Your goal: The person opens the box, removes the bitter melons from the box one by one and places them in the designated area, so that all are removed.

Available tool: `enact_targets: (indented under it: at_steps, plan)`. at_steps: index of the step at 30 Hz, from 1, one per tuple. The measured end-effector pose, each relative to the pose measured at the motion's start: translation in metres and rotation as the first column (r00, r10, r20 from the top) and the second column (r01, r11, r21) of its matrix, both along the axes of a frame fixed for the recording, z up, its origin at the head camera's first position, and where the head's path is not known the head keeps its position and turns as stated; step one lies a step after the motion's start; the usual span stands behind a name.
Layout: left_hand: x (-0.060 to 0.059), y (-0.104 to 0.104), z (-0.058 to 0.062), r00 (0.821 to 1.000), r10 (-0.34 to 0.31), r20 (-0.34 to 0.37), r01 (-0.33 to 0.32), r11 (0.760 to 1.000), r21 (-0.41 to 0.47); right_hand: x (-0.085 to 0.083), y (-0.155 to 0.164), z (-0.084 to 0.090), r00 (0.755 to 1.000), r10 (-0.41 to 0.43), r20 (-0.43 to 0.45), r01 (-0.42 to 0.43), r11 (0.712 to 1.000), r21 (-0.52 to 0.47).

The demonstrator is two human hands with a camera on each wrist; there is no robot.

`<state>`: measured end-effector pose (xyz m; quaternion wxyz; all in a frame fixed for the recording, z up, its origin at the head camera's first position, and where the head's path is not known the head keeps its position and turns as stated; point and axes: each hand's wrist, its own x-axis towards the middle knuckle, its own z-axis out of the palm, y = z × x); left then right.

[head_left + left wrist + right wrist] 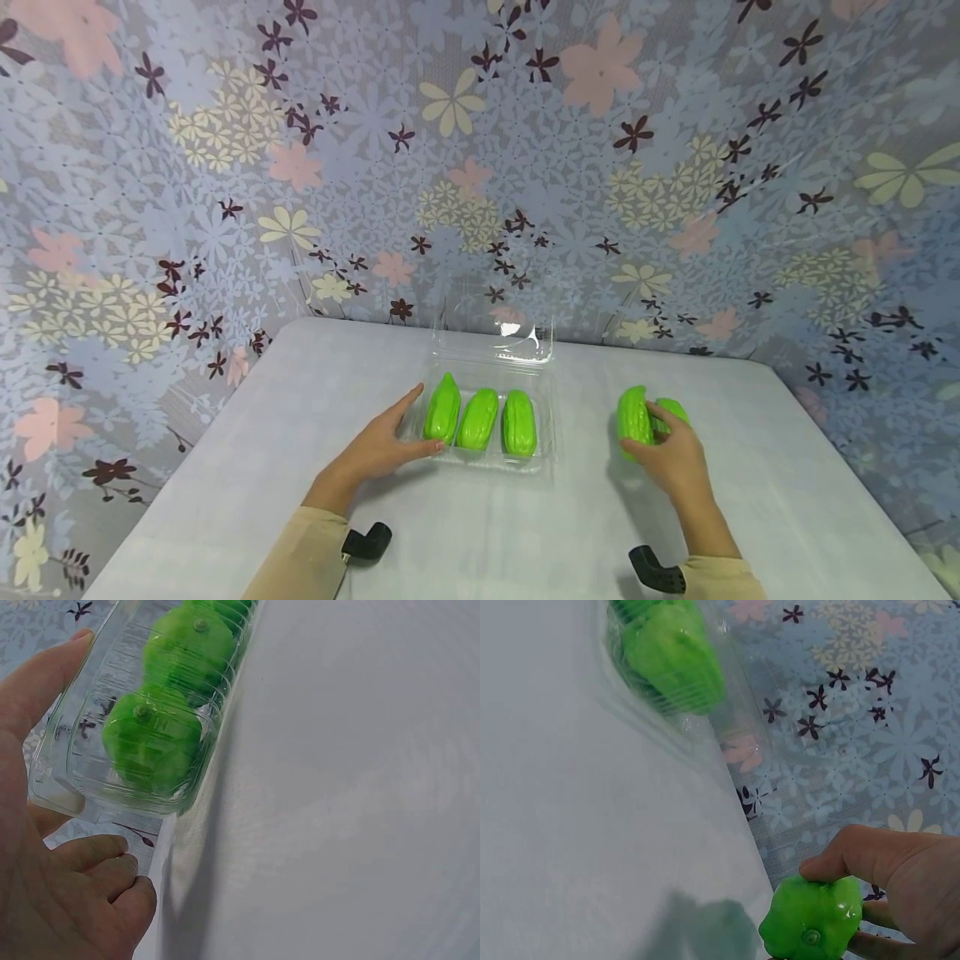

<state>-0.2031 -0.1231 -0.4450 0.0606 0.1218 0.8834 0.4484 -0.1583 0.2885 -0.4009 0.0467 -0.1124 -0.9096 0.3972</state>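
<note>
We are holding one green gourd (634,414) in our right grip (671,454), to the right of a clear container (555,454) and well apart from it. Our thumb is pressing on one side of the gourd while our other fingers are bearing against the opposite side. In the right wrist view, we are seeing its round end nub facing the camera and its shadow falling on the pale worktop (510,533). A second gourd (673,408) is showing just beside the held one, partly hidden behind our fingers; we are not able to tell whether it is resting on the worktop or touching our hand.

With our left grip (375,446) we are holding the container by its near left corner, our thumb lying at the front rim and our forefinger running along the left end; in the left wrist view, our remaining fingers are curling beneath. Inside, three gourds (477,419) are lying side by side, the middle one slanting to the right. The clear lid (495,337) is standing raised at the back. Behind the worktop, a floral backdrop (480,167) is hanging. We are wearing beige sleeves (303,554), with a dark curved piece (367,542) sitting by each cuff.
</note>
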Motion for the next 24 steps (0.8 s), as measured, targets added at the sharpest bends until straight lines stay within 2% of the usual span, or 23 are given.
enact_targets:
  at_steps: [12,19,24]
  plan:
    - [-0.001,-0.001,-0.001,1.0,0.001,0.009,-0.001,1.0,0.001,-0.006,0.007,-0.004,1.0,-0.001,-0.001,0.002,0.993,0.12]
    - [-0.001,-0.001,0.0,1.0,-0.005,0.001,0.005,1.0,-0.002,-0.009,0.009,-0.009,1.0,-0.02,0.022,0.017,0.988,0.151]
    - [-0.001,-0.001,-0.001,1.0,-0.005,0.002,0.005,1.0,0.003,-0.011,0.01,-0.011,1.0,-0.003,0.013,0.0,0.982,0.188]
